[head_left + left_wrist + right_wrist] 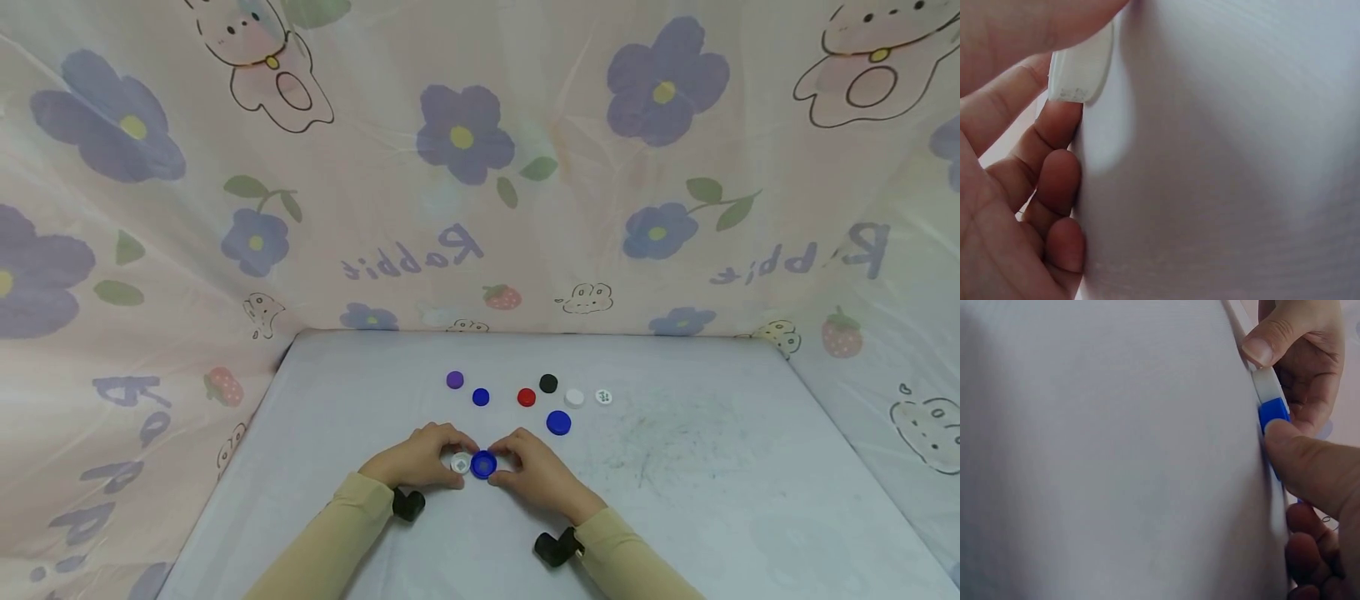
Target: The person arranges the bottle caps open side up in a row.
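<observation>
I see left hand (420, 457) pinching white cap (460, 463), right hand (534, 468) pinching blue cap (483, 463); caps touching, near table's (712, 500) front-middle. Step, my guess: pairing or sorting caps. Next needs steady grip, clean placement. Six loose caps (527, 397) toward back edge. Flower-print cloth (465, 167) walls all round.

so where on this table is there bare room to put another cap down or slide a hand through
The widest bare patches of the table lie left of the purple cap and right of the white patterned cap, though that side looks smudged. It is crowded in the middle: a row of loose caps sits just behind the left hand and right hand, which pinch a white cap and blue cap together.
</observation>
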